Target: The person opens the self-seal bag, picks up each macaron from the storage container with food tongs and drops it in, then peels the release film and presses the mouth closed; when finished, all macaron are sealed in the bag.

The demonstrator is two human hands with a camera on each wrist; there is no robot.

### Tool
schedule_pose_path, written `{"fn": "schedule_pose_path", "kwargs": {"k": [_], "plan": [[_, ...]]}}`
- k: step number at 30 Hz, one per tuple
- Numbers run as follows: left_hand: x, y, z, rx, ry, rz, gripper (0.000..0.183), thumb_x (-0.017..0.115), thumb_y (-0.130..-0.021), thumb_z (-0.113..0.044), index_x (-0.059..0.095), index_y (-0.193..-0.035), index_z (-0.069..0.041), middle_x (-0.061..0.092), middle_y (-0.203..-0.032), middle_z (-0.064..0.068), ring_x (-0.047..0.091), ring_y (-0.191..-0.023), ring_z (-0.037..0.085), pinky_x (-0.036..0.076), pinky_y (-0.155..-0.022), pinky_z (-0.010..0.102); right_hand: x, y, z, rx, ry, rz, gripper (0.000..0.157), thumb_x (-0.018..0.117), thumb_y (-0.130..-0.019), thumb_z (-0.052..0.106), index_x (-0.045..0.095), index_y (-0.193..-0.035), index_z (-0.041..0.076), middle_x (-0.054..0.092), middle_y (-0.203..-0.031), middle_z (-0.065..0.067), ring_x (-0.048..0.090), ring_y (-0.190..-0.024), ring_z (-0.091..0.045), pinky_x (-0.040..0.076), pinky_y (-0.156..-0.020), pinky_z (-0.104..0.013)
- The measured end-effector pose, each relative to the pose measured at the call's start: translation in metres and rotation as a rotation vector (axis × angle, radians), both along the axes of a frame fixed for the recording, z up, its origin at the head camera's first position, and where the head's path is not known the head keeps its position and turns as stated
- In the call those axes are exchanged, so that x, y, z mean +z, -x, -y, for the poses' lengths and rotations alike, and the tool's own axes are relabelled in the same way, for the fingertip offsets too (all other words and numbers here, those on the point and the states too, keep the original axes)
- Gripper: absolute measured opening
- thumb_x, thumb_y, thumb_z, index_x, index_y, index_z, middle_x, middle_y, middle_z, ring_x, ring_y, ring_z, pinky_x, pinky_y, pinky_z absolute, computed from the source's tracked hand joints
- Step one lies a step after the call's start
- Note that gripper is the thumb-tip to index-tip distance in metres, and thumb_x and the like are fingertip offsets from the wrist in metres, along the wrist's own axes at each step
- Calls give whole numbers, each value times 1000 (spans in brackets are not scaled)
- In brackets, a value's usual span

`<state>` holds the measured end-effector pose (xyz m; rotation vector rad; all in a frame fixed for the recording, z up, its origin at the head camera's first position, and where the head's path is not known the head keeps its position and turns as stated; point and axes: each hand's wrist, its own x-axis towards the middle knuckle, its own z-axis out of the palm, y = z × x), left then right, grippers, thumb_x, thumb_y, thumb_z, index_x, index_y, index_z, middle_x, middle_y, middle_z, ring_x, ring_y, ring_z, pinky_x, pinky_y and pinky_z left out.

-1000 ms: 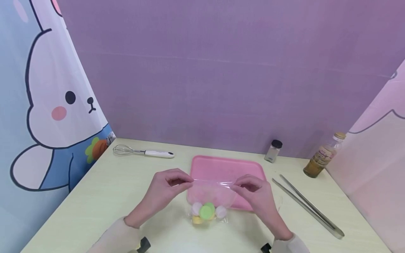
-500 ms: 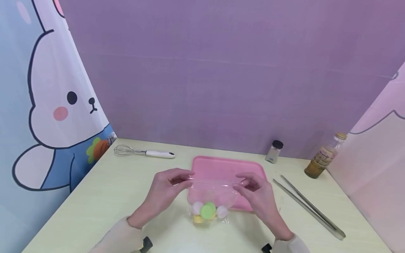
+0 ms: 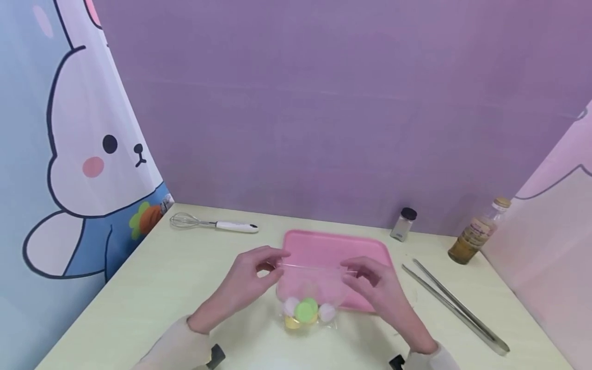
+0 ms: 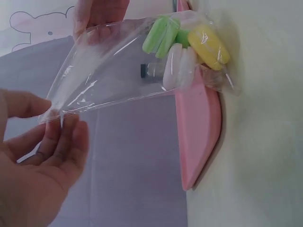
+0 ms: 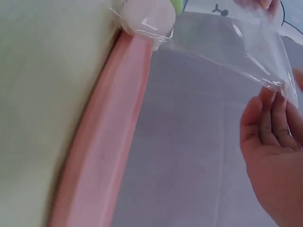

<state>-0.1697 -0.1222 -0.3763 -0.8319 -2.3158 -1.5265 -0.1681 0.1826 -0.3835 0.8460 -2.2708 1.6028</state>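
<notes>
A clear plastic bag [image 3: 314, 281] hangs over the front of a pink tray [image 3: 337, 246]. At its bottom lie several macarons: a green one [image 4: 162, 36], a yellow one [image 4: 208, 47] and pale ones such as this whitish macaron [image 5: 149, 16]. My left hand [image 3: 252, 275] holds the left corner of the bag's upper edge between thumb and fingers. The opposite corner is held by my right hand [image 3: 376, 282], with the fingertips at the film in the right wrist view. In the head view, thumb and forefinger of each hand stand apart along the edge.
Back left lies a whisk [image 3: 215, 225] with a white handle. A small black-capped jar [image 3: 403, 225] and a corked bottle [image 3: 478, 234] stand back right. Metal tongs [image 3: 455, 308] lie right of the tray. A purple backdrop [image 3: 324, 118] closes the table's far side.
Both hands' thumbs and forefingers have spread apart from their closer pinch at the bag's edge. The bag and macarons stay in nearly the same place; the head view has shifted slightly.
</notes>
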Motion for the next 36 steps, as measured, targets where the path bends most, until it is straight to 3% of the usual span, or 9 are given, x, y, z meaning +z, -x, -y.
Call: {"fn": "schedule_pose_path", "kwargs": {"k": [6,13,24,31,36], "plan": [[4,4,-10,-12,167,-10,27,78,-88,-17,74,-113,-11,66,-97,-7,61,-83,12,57,-75,31,11,1,11,-114,-296,-130,30,85,-83,22,75,-110,19,69,-97,13,62,-82,-7,54,-73,-26],[11,7,-22,-29,213,27,15,82,-85,-20,78,-98,-14,66,-87,-10,60,-79,13,54,-72,28,28,3,34,-79,-478,-288,20,86,-81,23,76,-97,16,65,-90,12,61,-80,-6,54,-72,-29],[14,5,-29,-81,165,36,6,81,-86,-11,79,-91,-11,65,-84,-12,62,-81,7,57,-74,25,31,5,41,-20,-481,-269,8,84,-83,15,78,-88,16,64,-82,14,59,-75,-2,53,-69,-24],[16,5,-26,-107,151,24,4,81,-85,-11,81,-88,-9,63,-78,-13,59,-74,7,56,-69,27,25,9,22,37,-425,-256,5,81,-86,16,77,-88,12,66,-81,14,56,-70,-2,52,-60,-24],[15,5,-24,-120,148,46,3,82,-85,-12,82,-88,-10,63,-78,-14,59,-74,7,55,-66,26,25,7,3,30,-398,-266,9,84,-83,12,78,-83,18,64,-77,18,51,-62,0,46,-53,-21]]}}
